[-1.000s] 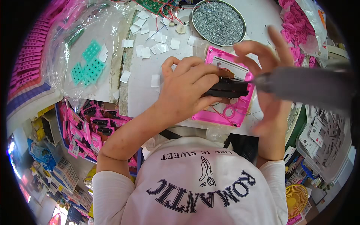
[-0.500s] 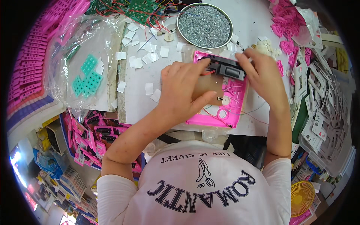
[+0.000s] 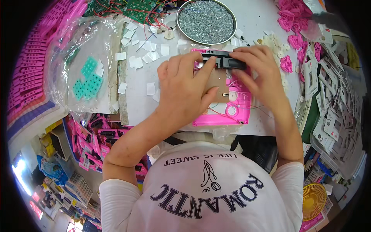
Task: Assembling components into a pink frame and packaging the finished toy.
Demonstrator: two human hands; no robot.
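Observation:
A pink plastic casing (image 3: 241, 110) lies open side up before me, with a brown circuit board (image 3: 219, 83) and thin wires inside it. Along its far edge sits a long black plastic part (image 3: 233, 63). My left hand (image 3: 184, 83) reaches over the casing's left side, its fingertips pressed on the left end of the black part and its thumb over the board. With fingers curled round the right end of that part, my right hand (image 3: 261, 71) grips it. What lies under the fingers is hidden.
Behind the casing stands a round tin of small screws (image 3: 206, 23). White paper pieces (image 3: 150, 57) are scattered to the left, near teal rubber keypads (image 3: 91, 83) on clear plastic. Pink parts (image 3: 295, 40) and white panels (image 3: 328, 120) pile up at right, green circuit boards (image 3: 141, 9) at far left.
The black part has tilted and now lies nearer the casing's far edge. My right fingers have come further over its right end, and the left fingers have shifted along with it.

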